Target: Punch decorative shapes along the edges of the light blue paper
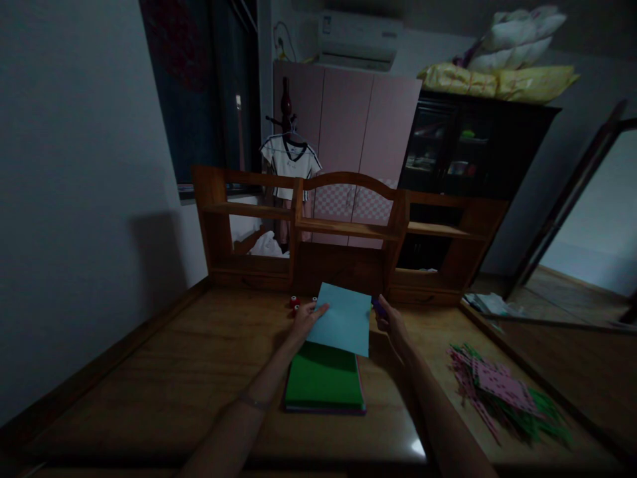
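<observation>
My left hand [305, 321] is closed on the left edge of a light blue paper sheet [343, 320], thumb on top. The sheet is held tilted above a stack of coloured paper [326, 378] with green uppermost. At the sheet's right edge, my right hand [391, 317] is closed around purple-handled scissors [379, 307], mostly hidden by the fingers; their blades cannot be made out clearly. Small red spools or bottles [294, 303] with white tops stand just beyond my left hand.
A pile of pink and green cut paper [505, 388] lies on the right of the wooden table [209, 372]. A wooden shelf unit [348, 229] closes off the table's back. The wall [89, 199] runs along the left side.
</observation>
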`<state>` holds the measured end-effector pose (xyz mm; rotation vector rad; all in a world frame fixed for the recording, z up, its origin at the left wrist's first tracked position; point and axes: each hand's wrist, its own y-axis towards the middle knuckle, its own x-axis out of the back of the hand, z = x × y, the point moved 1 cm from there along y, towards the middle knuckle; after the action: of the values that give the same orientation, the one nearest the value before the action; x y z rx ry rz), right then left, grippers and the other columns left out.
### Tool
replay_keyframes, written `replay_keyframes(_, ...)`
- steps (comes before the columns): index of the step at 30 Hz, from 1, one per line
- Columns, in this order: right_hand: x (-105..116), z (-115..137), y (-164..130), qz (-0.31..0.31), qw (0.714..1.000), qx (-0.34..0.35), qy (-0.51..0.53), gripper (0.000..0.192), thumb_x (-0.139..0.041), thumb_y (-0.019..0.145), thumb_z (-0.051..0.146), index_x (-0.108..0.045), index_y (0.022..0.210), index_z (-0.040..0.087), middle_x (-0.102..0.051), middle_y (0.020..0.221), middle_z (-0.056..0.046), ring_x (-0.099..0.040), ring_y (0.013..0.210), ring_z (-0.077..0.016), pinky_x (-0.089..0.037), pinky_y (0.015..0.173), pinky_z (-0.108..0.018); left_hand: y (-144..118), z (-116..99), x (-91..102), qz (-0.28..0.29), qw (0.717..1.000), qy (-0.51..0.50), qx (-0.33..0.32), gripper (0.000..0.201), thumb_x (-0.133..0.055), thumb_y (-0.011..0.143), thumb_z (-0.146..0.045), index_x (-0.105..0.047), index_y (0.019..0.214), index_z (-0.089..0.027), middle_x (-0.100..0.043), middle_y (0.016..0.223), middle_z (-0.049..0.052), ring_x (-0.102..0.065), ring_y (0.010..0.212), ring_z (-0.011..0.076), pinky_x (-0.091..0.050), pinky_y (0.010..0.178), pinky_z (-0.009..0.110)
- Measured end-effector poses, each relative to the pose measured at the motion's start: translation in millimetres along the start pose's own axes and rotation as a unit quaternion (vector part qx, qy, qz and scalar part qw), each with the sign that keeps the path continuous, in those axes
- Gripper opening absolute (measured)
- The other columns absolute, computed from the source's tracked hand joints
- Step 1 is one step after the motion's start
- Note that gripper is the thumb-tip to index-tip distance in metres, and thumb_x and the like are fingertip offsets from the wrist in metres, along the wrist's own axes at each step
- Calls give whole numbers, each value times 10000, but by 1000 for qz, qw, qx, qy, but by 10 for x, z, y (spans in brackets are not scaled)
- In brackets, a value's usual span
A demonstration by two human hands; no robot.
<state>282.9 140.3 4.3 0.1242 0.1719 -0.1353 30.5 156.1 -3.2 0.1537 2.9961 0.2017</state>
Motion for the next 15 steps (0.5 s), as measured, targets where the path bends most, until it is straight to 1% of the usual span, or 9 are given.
replay_keyframes(2,-7,0,-6,36,999,3,19,452,-610,714,588,-484,603,168,-371,482,54,-220,384,-50,-151,388,-225,0,-1,-1,5,1000,2,9,499,-724,564,-530,-679,808,-97,-646,689,56,-542,568,157,-372,499,230)
replay_keyframes(4,-17,-12,-3,55,998,10,34,439,-599,733,576,-485,615,168,-355,487,60,-206,390,-48,-147,396,-221,3,5,4,7,1000,10,10,492,-731,557,-527,-680,783,-93,-642,678,56,-531,552,148,-359,487,225)
replay_keyframes(9,-25,-48,33,48,999,3,20,461,-609,710,596,-469,601,170,-336,481,61,-200,388,-48,-110,398,-218,-10,10,16,27,999,27,10,460,-713,592,-522,-681,759,-95,-625,644,40,-501,515,126,-331,466,213)
replay_keyframes(15,1,-52,42,34,999,-5,-3,483,-614,690,617,-473,580,168,-306,457,64,-203,384,-51,-132,397,-224,-8,29,24,31,999,21,12,453,-707,604,-514,-686,783,-98,-628,643,39,-502,514,125,-338,473,217)
